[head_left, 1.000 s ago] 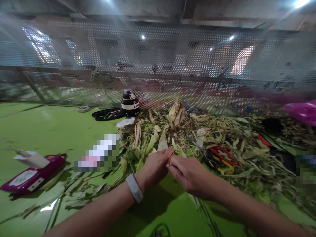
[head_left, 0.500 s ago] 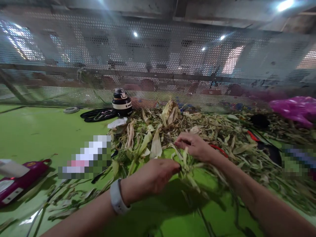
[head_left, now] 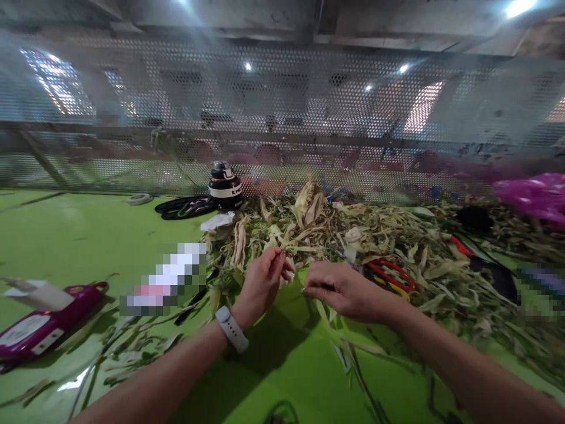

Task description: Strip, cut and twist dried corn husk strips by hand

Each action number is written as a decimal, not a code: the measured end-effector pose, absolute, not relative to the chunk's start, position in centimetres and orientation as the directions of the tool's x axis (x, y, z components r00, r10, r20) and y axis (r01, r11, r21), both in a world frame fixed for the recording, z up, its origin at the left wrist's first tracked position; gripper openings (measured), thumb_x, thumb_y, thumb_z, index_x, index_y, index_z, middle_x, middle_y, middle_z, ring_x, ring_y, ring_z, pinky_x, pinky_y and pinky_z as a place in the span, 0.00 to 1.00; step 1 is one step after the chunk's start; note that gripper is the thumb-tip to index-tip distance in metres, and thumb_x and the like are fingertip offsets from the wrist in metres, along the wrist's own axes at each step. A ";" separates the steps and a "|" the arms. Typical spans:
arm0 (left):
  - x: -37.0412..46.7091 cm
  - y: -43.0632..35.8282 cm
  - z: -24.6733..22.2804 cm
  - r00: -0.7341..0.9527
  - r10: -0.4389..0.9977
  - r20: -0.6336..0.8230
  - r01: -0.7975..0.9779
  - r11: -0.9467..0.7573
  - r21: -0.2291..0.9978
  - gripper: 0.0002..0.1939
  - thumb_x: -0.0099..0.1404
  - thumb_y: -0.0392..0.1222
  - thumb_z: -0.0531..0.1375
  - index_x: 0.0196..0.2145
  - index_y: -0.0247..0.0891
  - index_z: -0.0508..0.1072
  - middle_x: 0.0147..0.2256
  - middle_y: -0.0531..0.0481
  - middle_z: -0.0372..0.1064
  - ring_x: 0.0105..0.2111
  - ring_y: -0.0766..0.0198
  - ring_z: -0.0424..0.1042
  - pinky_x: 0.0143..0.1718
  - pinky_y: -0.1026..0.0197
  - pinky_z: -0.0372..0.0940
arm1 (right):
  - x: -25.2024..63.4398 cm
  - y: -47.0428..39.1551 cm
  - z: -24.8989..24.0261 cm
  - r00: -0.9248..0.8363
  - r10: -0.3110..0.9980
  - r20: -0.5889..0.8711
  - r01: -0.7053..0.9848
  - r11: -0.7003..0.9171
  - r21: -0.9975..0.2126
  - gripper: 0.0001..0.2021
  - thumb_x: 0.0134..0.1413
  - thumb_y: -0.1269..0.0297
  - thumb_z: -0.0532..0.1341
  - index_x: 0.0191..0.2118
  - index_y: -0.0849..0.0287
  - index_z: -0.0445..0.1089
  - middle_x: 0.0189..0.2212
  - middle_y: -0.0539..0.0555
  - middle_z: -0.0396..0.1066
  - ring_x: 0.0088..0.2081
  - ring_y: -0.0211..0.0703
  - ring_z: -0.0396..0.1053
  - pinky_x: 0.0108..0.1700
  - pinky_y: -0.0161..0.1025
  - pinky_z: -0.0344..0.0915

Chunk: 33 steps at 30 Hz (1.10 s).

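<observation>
My left hand (head_left: 265,277), with a pale watch on its wrist, is closed in a pinch above the front of a leaf heap. What sits between its fingertips is too small to make out. Beside it on the right, my right hand (head_left: 338,288) has its fingers closed, thumb pressed to the forefinger. Pale green leaf strips (head_left: 329,321) hang just under that hand; whether its fingers grip them is hidden. The heap of dried leaves (head_left: 388,227), much like corn husks, spreads behind both hands. Looped red and yellow tool handles (head_left: 395,275) lie by my right wrist.
A black bottle (head_left: 225,187) stands at the back, before a perforated metal screen (head_left: 282,106). A purple power strip (head_left: 57,321) with a plugged-in white adapter lies at left on the green table (head_left: 110,235). At far right is a pink plastic bag (head_left: 534,197).
My hands have come apart from the leafy bunch between them. The left has risen and turned fingertips up; the right has come lower and nearer, uncovering the red and yellow handles. The view shifted slightly.
</observation>
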State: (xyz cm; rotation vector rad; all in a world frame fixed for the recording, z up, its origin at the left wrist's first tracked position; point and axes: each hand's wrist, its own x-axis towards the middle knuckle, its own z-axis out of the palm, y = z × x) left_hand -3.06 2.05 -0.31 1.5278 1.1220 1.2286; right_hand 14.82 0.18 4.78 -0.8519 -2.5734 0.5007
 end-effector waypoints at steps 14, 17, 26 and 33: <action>-2.0 1.0 -0.2 0.112 0.990 -0.087 -0.381 0.124 0.916 0.14 0.50 0.46 0.66 0.32 0.35 0.74 0.33 0.51 0.70 0.32 0.67 0.67 0.39 0.61 0.65 | 14.4 0.4 2.5 -0.384 0.786 0.484 0.780 0.557 -0.285 0.08 0.56 0.63 0.54 0.38 0.61 0.66 0.36 0.58 0.66 0.40 0.47 0.63 0.43 0.43 0.59; -1.8 0.6 -0.1 0.102 0.994 -0.037 -0.277 0.064 0.959 0.12 0.53 0.46 0.63 0.34 0.36 0.74 0.33 0.50 0.70 0.32 0.67 0.66 0.36 0.63 0.63 | 14.1 0.6 2.0 -0.368 0.855 0.366 0.710 0.512 -0.483 0.12 0.55 0.58 0.56 0.41 0.61 0.66 0.38 0.58 0.67 0.41 0.46 0.64 0.43 0.42 0.61; -1.8 0.3 -0.1 0.084 0.996 -0.020 -0.203 0.036 0.978 0.12 0.53 0.46 0.63 0.33 0.37 0.75 0.31 0.52 0.71 0.31 0.67 0.66 0.33 0.65 0.60 | 13.7 1.0 2.0 -0.300 0.954 -0.016 0.277 0.071 -0.958 0.04 0.53 0.65 0.55 0.31 0.60 0.62 0.27 0.49 0.67 0.29 0.36 0.67 0.35 0.36 0.64; -1.5 0.3 -0.2 0.083 0.996 0.017 -0.225 0.003 0.974 0.12 0.53 0.45 0.62 0.32 0.35 0.75 0.28 0.51 0.70 0.30 0.67 0.65 0.33 0.65 0.60 | 13.4 0.8 1.4 -0.306 0.935 -0.177 0.196 -0.120 -0.973 0.12 0.57 0.55 0.53 0.36 0.60 0.60 0.14 0.40 0.51 0.13 0.28 0.46 0.15 0.28 0.44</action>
